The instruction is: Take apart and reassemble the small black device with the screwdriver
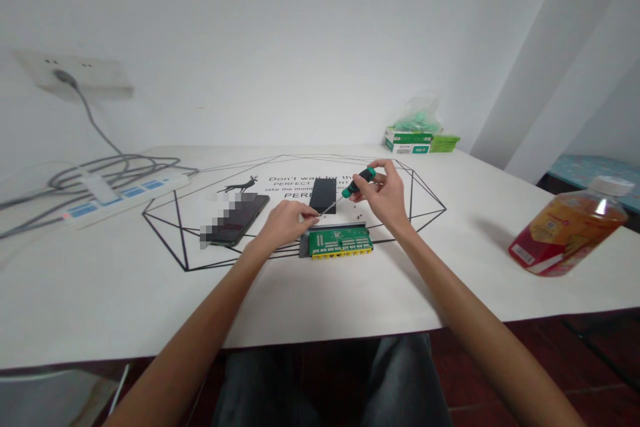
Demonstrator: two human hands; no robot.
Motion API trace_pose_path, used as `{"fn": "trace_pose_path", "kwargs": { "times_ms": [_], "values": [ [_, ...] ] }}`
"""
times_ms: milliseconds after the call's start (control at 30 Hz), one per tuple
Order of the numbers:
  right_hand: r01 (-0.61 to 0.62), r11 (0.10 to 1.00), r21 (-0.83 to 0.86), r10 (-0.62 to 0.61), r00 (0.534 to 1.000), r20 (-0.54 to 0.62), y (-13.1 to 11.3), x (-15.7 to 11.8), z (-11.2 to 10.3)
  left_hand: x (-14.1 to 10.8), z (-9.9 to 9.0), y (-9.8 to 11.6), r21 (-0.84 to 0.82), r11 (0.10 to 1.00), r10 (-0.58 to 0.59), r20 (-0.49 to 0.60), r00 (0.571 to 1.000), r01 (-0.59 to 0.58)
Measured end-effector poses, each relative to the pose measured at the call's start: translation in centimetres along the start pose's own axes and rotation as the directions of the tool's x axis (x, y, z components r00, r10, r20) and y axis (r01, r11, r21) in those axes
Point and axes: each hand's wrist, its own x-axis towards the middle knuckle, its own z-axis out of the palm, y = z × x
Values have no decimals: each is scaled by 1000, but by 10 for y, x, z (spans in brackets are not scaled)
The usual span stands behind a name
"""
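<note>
My right hand grips a screwdriver by its green and black handle. Its thin shaft slants down and left to the fingertips of my left hand. There, thumb and fingers are pinched together at the tip; anything small between them is hidden. Just below the hands lies a green circuit board with a row of yellow connectors along its near edge, resting on a dark metal plate. Behind it is a flat black rectangular piece. A few tiny dark bits, perhaps screws, lie right of that piece.
A phone lies left of my left hand. Farther left are a white power strip and coiled grey cables. A drink bottle stands at the right; green-and-white boxes sit by the wall. The table's front edge is close to me.
</note>
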Motion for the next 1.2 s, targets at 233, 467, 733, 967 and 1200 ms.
{"fn": "trace_pose_path", "kwargs": {
  "times_ms": [233,467,733,967,1200],
  "values": [
    [-9,1000,12,9,1000,14,-1,0,0,-1,-1,4,29,1000,-10,-16,1000,10],
    [-21,1000,20,20,1000,22,-1,0,0,1,2,0,-134,991,-23,0,1000,22],
    [-33,997,68,32,999,13,-5,0,-1,3,4,-1,-198,980,-27,-9,1000,25],
    [-14,996,85,13,1000,20,-1,2,-3,2,-1,9,-297,951,-88,-8,996,82],
    [-20,997,69,19,1000,15,-4,1,-3,4,2,3,-336,938,-102,-32,994,86]
  ]
}}
